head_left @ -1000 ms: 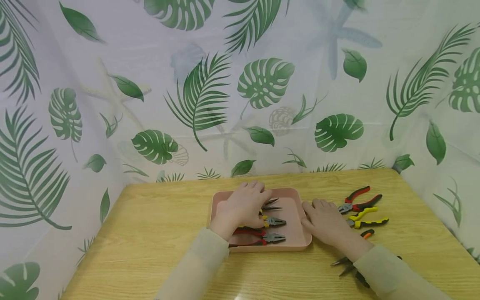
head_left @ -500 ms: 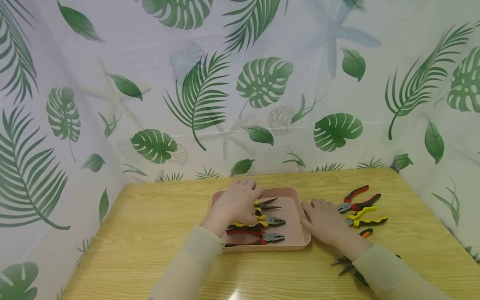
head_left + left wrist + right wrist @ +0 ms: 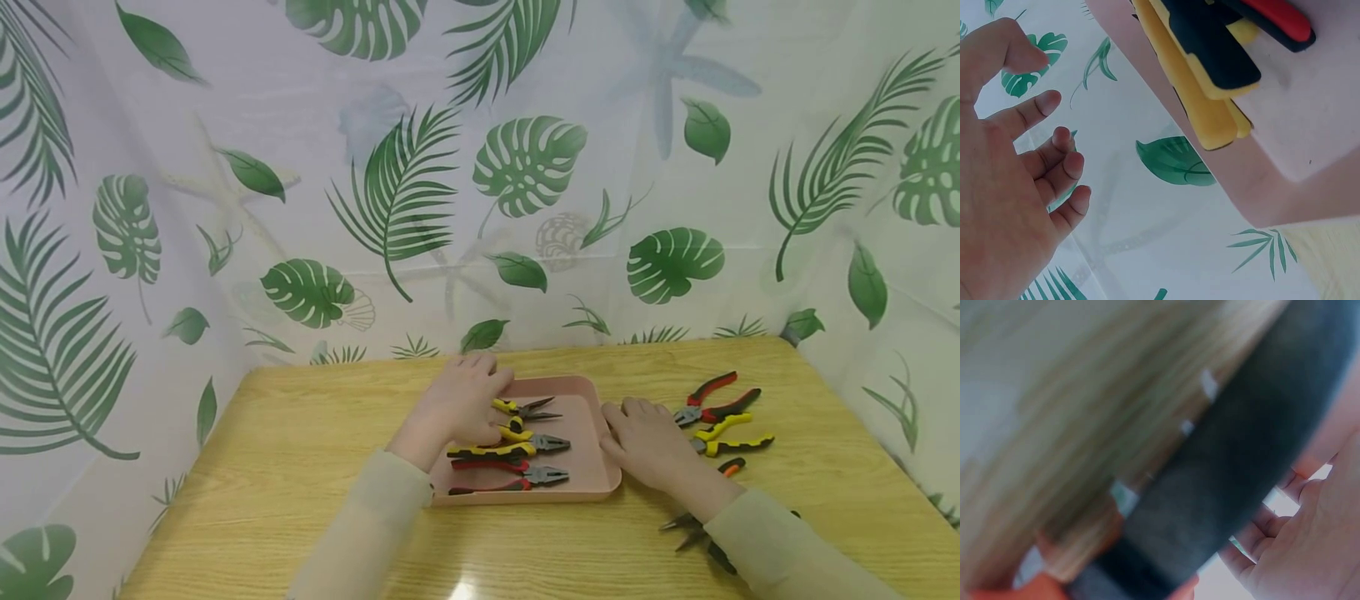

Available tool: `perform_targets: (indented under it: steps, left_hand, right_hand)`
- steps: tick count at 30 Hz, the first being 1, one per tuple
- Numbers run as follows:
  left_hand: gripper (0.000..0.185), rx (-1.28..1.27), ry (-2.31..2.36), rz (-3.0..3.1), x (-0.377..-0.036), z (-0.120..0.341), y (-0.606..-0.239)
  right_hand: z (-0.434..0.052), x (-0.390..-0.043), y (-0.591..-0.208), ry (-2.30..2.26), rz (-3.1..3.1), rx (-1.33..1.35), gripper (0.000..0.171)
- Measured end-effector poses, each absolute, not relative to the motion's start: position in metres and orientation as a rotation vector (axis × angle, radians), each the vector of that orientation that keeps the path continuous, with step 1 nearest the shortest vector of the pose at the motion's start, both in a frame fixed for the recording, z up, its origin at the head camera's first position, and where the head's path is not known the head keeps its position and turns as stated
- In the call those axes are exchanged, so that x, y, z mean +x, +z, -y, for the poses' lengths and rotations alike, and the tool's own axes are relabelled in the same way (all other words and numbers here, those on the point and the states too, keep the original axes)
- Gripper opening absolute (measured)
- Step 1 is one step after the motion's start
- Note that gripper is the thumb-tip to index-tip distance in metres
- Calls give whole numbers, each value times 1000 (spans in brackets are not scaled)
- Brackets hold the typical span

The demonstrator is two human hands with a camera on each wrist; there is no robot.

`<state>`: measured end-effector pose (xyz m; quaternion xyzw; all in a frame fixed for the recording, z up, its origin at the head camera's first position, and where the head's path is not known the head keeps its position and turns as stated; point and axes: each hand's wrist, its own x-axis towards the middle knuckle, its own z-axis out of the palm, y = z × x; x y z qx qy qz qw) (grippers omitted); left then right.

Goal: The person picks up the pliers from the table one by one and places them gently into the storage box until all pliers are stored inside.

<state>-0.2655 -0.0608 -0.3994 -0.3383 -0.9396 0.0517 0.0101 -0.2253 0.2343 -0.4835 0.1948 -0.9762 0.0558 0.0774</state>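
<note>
My left hand (image 3: 461, 404) is over the left part of a pink tray (image 3: 587, 417), its fingers loosely bent and holding nothing. Beside its thumb lie long-nose pliers (image 3: 534, 409) with yellow handles and yellow-and-black combination pliers (image 3: 525, 443). Red-handled combination pliers (image 3: 510, 477) lie nearest the front wall of the tray. The left wrist view shows yellow-and-black handles (image 3: 1210, 56) away from the fingers. My right hand (image 3: 648, 442) rests against the tray's right rim, fingertips and thumb right at the edge. A blurred dark handle (image 3: 1222, 456) crosses the right wrist view in front of that hand.
Right of the tray, red-and-black pliers (image 3: 716, 402) and yellow-and-black pliers (image 3: 735, 437) lie on the wooden table (image 3: 337, 467). An orange-tipped handle (image 3: 735, 467) and dark long-nose pliers (image 3: 690, 527) are partly under the right forearm. A leaf-print cloth (image 3: 450, 217) hangs behind.
My left hand has drawn back to the left across the tray, uncovering more of the yellow handles of the long-nose and combination pliers. The right hand has stayed at the rim.
</note>
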Motion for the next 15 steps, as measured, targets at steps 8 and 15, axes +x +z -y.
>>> perform_targets:
  steps: [8,15]
  left_hand:
    - [46,-1007,101,2916,-267,71,-399]
    - [43,-976,44,2923,-269,81,-400]
  right_hand:
    - [-232,-223,-481,176,2921,584,14]
    - [-234,-225,-483,178,2934,577,14]
